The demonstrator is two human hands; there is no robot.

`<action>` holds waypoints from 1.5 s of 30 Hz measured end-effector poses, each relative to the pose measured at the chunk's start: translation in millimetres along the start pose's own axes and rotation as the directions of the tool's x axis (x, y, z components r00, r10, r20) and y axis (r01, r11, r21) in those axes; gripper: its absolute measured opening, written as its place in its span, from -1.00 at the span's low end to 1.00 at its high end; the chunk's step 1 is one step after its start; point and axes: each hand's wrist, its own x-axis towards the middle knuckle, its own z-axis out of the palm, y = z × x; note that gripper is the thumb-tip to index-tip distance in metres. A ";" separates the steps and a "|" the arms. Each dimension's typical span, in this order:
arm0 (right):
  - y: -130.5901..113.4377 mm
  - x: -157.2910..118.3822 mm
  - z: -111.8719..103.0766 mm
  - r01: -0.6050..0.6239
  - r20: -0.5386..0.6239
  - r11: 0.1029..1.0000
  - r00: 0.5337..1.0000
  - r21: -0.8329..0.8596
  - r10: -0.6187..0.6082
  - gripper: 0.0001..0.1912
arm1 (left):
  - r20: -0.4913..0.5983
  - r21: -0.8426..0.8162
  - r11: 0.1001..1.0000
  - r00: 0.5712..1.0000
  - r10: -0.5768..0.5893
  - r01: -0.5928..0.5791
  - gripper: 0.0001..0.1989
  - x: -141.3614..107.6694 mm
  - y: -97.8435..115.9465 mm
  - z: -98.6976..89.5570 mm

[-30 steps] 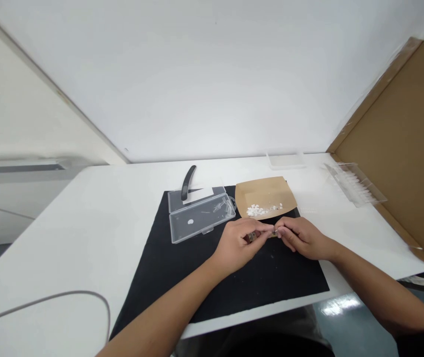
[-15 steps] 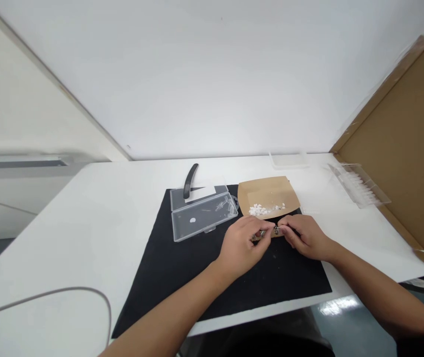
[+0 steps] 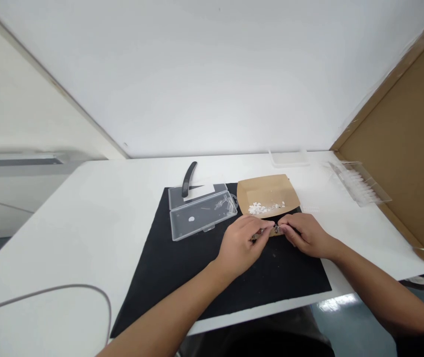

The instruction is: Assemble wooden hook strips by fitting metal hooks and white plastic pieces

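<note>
Small shiny piece [image 3: 276, 229], metal by its look, sits between the fingertips right of the middle of the frame, mostly hidden by them. In the head view, the left hand [image 3: 239, 243] pinches its left side, with more of something shiny showing beneath the curled fingers; the right hand [image 3: 304, 235] pinches at its right end, thumb against forefinger. Whether this is one object or two meeting ones, I cannot tell. It looks light and stiff, and its smooth surface probably makes it slippery, so a firm fingertip pinch at each end seems the best hold; how fragile it is cannot be judged. Both hands are above the black mat [image 3: 175, 263], just below the cardboard tray [image 3: 275, 184] with its white bits [image 3: 257, 208]. The open clear case [image 3: 197, 230] lies left of them, near the centre, on the bench [image 3: 104, 208].
</note>
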 end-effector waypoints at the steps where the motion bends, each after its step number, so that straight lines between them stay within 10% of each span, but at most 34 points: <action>1: -0.1 -0.1 -0.1 -0.003 -0.004 1.000 1.000 0.000 0.003 -0.65 | 0.001 -0.009 1.000 1.000 0.006 -0.006 -0.90 0.3 -0.6 -0.3; 10: 5.0 -2.1 3.2 -0.045 -0.045 0.998 0.998 -0.039 0.043 -0.64 | 0.028 -0.040 0.999 1.000 -0.012 0.013 -0.87 -0.5 -3.2 -3.0; 24: 3.5 -2.9 6.5 0.102 -0.191 0.927 0.965 -0.361 -0.180 -0.75 | 0.079 -0.221 0.906 0.932 -0.353 0.361 -0.90 -2.5 -1.3 -2.2; 45: -15.6 -7.4 9.1 0.149 -0.161 0.836 0.949 -0.528 -0.271 -0.75 | -0.011 -0.217 0.922 0.944 -0.330 0.320 -0.85 -4.9 15.9 -4.0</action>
